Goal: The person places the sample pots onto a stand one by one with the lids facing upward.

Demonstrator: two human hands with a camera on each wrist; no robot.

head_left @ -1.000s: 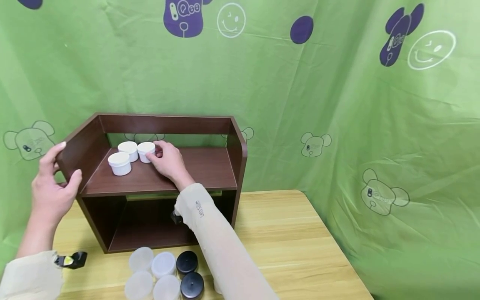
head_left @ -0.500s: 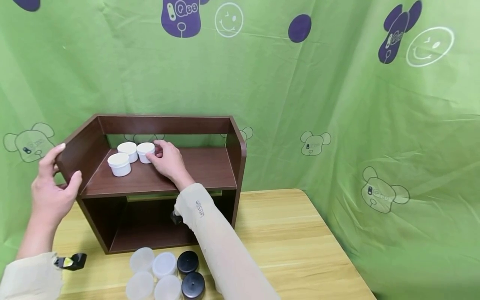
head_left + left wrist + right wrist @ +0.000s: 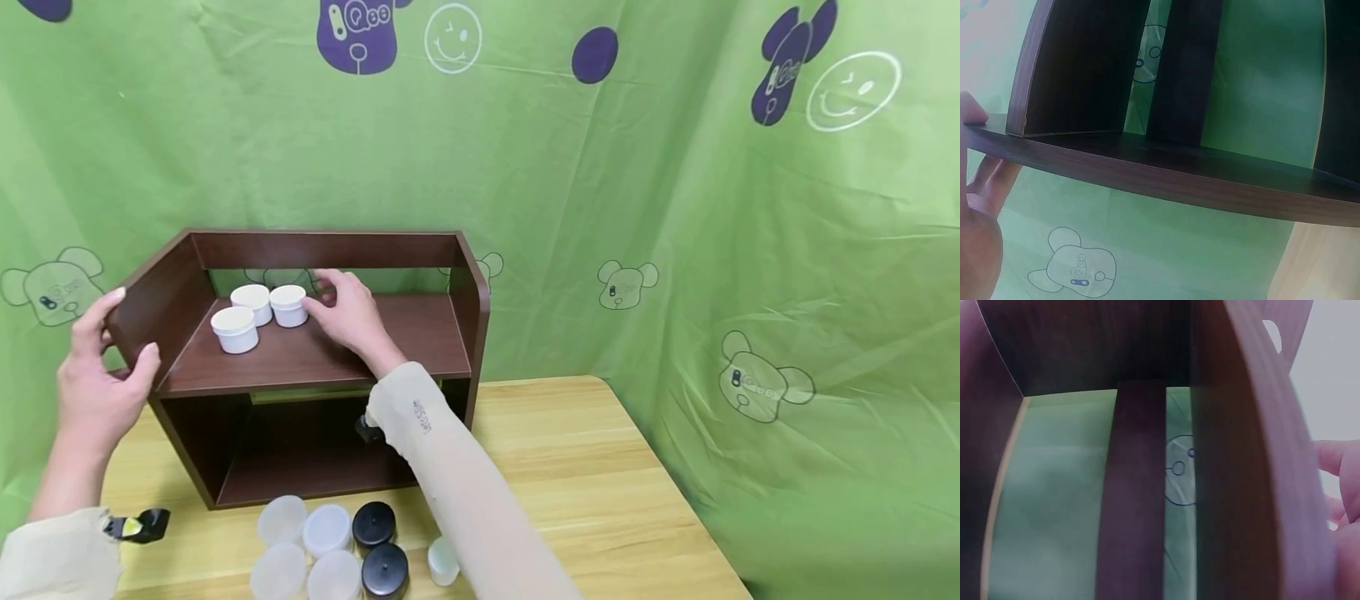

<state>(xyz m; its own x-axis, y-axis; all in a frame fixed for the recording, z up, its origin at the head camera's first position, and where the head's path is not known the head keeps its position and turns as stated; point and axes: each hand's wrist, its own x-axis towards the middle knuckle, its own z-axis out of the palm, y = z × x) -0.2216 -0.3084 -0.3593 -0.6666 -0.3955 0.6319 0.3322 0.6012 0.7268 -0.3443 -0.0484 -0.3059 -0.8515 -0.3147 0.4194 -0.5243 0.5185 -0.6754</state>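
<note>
A dark brown wooden shelf unit (image 3: 322,358) stands on the table. Three small white lidded jars sit at the left of its top shelf: one in front (image 3: 235,329) and two behind (image 3: 251,302), (image 3: 288,305). My right hand (image 3: 341,308) hovers over the top shelf just right of the rightmost jar, fingers relaxed and holding nothing. My left hand (image 3: 112,342) grips the shelf's left side panel, thumb inside and fingers outside. In the left wrist view that panel's edge (image 3: 1147,175) crosses the frame with my fingers (image 3: 979,187) at its left end. The right wrist view shows the dark shelf (image 3: 1254,487) up close.
On the wooden table (image 3: 585,467) in front of the shelf stand several translucent jars (image 3: 326,527), two black-lidded jars (image 3: 373,523), and one small pale jar (image 3: 442,560) beside my forearm. The lower compartment (image 3: 300,442) is dark. A green printed cloth (image 3: 675,208) hangs behind.
My right hand has lifted off the rightmost white jar and drawn slightly back to the right. The forearm shifted, uncovering a small pale jar on the table. The left hand kept its grip.
</note>
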